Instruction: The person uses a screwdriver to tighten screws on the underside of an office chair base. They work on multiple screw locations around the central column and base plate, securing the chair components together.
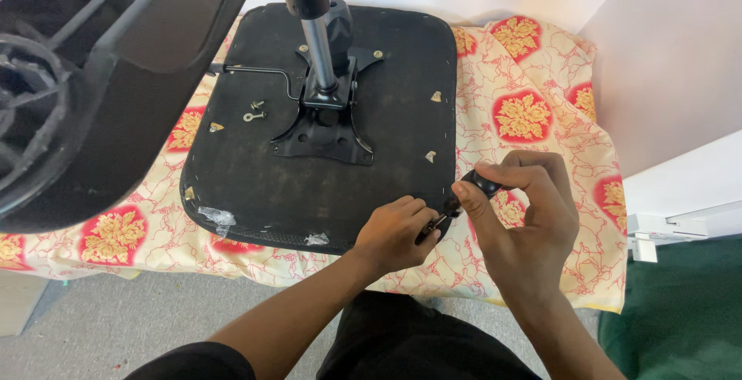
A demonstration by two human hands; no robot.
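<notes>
A bed (541, 78) covered by a cream sheet with red and gold floral squares fills the middle of the view, pushed against pale walls at the back and right. Grey carpet (116, 318) lies below its near edge, and a green surface (680, 310) sits at the lower right beside a white frame (680, 218).

An upturned black chair seat (255, 179) lies flat on the bed, its near edge close to the bed's near edge. A black metal mounting plate (325, 132) is fixed at its middle, with the gas lift cylinder (313, 32) rising toward the camera and a thin lever rod (255, 71) running left. A large black plastic chair part (100, 94) overhangs the seat's left side. Bare sheet lies open to the right of the seat.

Loose bolts (255, 111) rest on the seat, left of the plate.

At the seat's near right corner, the right hand (525, 218) is closed around the black handle of a screwdriver (479, 185). The left hand (398, 233) pinches the shaft near the tip, resting on the seat's edge.
</notes>
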